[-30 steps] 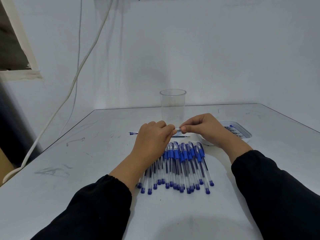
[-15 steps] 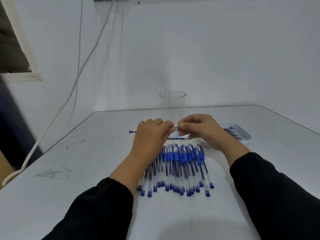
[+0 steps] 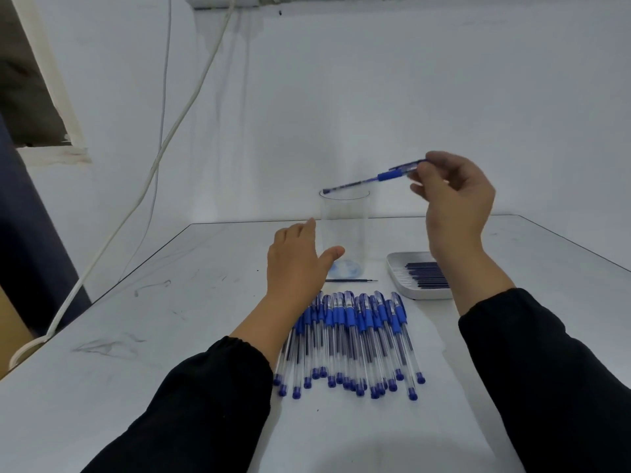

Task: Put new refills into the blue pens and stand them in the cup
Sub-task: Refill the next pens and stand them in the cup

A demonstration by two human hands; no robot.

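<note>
My right hand [image 3: 456, 199] is raised and pinches one blue pen [image 3: 372, 179] near its capped end. The pen slopes down to the left, its far end just over the rim of the clear plastic cup [image 3: 345, 230]. My left hand [image 3: 297, 264] hovers open beside the cup's left side, fingers spread, holding nothing. Several blue pens [image 3: 351, 339] lie side by side in a row on the table in front of me. A single loose refill [image 3: 351, 280] lies behind the row, close to the cup's base.
A white tray [image 3: 396, 271] with several dark refills sits right of the cup, partly behind my right wrist. The table's [image 3: 170, 336] left edge runs diagonally. White cables [image 3: 164, 145] hang down the wall at the left.
Both hands were together low over the pens, working on one pen. Now my right hand has lifted that pen up to the cup's rim and my left hand has let go and opened.
</note>
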